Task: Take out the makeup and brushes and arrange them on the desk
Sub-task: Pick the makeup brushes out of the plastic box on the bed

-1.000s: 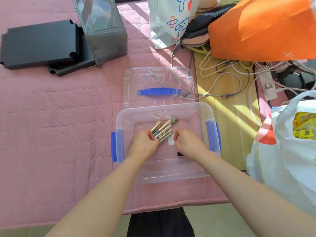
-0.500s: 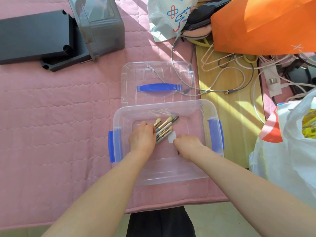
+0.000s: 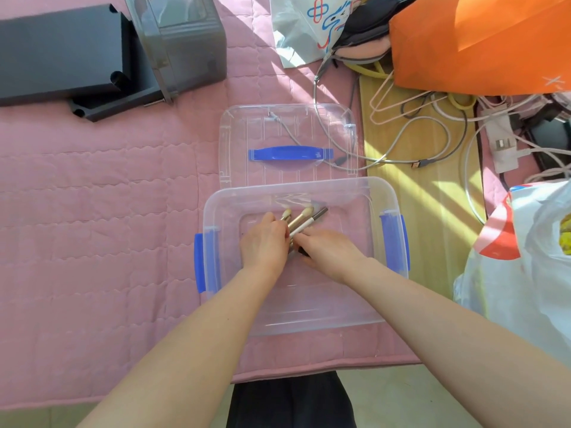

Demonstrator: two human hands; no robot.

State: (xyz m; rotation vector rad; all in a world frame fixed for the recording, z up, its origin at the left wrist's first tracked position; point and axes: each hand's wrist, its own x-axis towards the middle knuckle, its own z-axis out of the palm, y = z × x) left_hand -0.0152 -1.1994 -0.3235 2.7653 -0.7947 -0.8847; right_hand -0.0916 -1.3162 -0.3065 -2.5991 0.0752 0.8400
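Near edge of a pink quilted mat (image 3: 92, 242) running across the bottom, with pale floor just beyond it. Most room to move on the wide stretch of mat between the box and the left edge. Right edge of the mat close beside the box, meeting a strip of yellow wood (image 3: 426, 230) streaked with sunlight.

Clear plastic storage box (image 3: 309, 188) with blue side latches, standing near the middle of the near edge. Its clear lid (image 3: 287, 125) with a blue handle lying flat just behind it, touching the box's far rim.

Far left corner crowded by black moulded trays (image 3: 61, 54) and a grey translucent container (image 3: 185, 41). Along the far edge, a white printed bag (image 3: 302, 23). At the far right, a large orange bag (image 3: 479, 41), wire hangers (image 3: 389, 100) and loops of cable (image 3: 411, 140) over the wood, one cable end reaching under the lid. A white plastic bag (image 3: 525, 273) bulging at the right, well apart from the box.

Both forearms reaching in from the near edge, over the box's near wall. Makeup brushes (image 3: 301, 219) inside the box, bundled, pale tips pointing toward the far right. Left hand (image 3: 265, 245) curled round the brush handles, gripping them. Right hand (image 3: 327, 248) knuckles up, fingertips against the same handles; cannot tell whether pinching or only touching.
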